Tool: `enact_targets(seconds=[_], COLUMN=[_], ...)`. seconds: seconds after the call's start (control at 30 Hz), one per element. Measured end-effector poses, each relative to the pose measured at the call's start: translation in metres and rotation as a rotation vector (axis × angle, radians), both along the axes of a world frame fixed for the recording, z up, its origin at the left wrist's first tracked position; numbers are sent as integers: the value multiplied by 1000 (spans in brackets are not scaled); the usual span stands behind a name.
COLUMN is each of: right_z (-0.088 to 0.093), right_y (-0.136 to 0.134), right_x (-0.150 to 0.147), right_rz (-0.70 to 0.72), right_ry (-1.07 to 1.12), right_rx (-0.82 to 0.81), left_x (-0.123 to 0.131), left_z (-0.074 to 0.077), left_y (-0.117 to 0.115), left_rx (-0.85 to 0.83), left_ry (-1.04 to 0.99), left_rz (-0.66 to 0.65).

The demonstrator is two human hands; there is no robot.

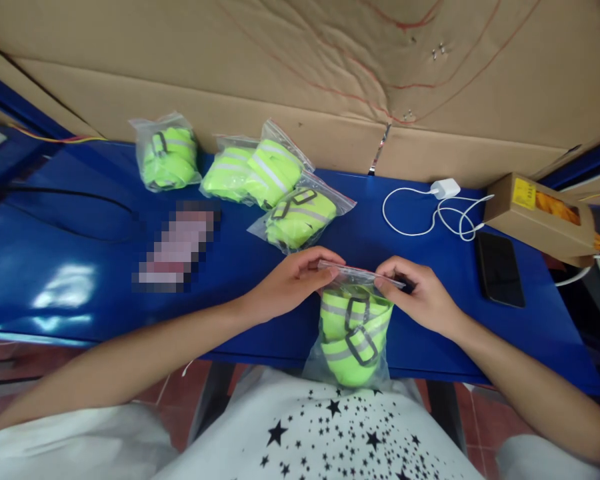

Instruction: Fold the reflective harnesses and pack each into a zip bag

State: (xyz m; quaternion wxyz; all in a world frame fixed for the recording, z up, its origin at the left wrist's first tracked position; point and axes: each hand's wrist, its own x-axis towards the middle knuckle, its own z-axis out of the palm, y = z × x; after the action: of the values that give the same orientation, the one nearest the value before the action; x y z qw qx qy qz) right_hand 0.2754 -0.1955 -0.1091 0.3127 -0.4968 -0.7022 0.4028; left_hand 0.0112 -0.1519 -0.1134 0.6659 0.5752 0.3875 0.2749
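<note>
A clear zip bag [313, 363] with a folded neon-yellow reflective strap [347, 367] inside is at the table's front edge. Two black buckles show through the plastic. My left hand [300, 280] pinches the left end of the bag's zip top between thumb and fingers. At the right end, my right hand [415, 290] grips the same top edge. The bag's mouth is drawn flat between my hands. Just beyond them lies another bagged yellow strap [303, 217], touching neither hand.
More bagged straps stand at the back: one pair [253, 173] and one bag [170, 157] farther left. A blurred-out flat object [180, 247] lies on the blue table [105, 247]. To the right are a white charger with cable [446, 189], a black phone [500, 270] and a cardboard box [540, 217].
</note>
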Motion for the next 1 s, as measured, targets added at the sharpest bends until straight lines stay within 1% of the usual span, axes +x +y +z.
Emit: enact_targets(seconds=[0.1,0.27,0.4,0.53,0.73,0.87,1.0], right_z=[1,2,2,0,-2,-1,-1], right_y=[1,-1,-5,-5,0,0,0], right_x=[1,-2,-5,-4,0,-1,-1], right_rz=[48,43,25,23,66,68,63], right_ry=[13,41,52,-11,-29,-57,-67], right_rx=[-79,-140,-100,-30,-38,-59,-86], left_x=[0,0,0,0,1,1,0], left_z=[-3,0,3,3,4,7,7], left_y=[0,-2,-4,-1,3,0,0], left_rx=[-61,-79,-81,-84,-91,-93,-78], left_ry=[-47,-88,-104,-98,-39,-29,-27], left_rz=[46,45,34,16,13,-3,-5])
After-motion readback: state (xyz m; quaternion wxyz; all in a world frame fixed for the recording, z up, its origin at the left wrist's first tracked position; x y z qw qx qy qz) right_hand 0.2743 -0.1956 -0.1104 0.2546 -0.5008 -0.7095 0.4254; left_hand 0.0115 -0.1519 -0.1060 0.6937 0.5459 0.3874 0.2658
